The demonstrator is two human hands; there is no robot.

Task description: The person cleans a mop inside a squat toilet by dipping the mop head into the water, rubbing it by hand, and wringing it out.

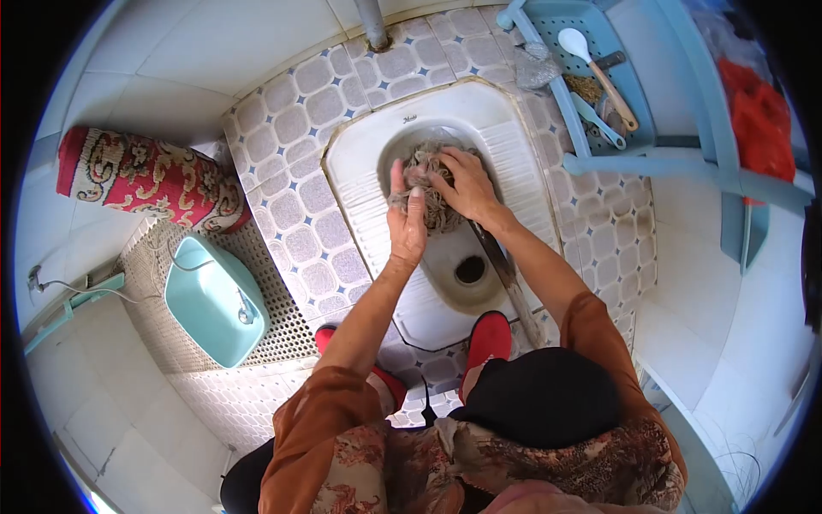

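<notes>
A grey-brown string mop head [447, 216] lies bunched in the front of the white squat toilet [364, 197]. Its dark handle [495, 257] slants down towards the right, partly beneath my right forearm. My left hand [408, 221] presses against the left side of the strands, thumb up and fingers partly hidden. From the other side my right hand [468, 184] curls its fingers over the top of the bundle. The strands are gathered between the two hands. The toilet's dark drain hole [469, 270] shows below the mop head.
A turquoise basin [201, 321] with a shower head [246, 308] inside stands on a perforated mat [287, 321] at left, near a rolled red rug [141, 176]. A blue rack [638, 94] at upper right carries a white spoon [575, 43]. A pipe [372, 21] rises at the back.
</notes>
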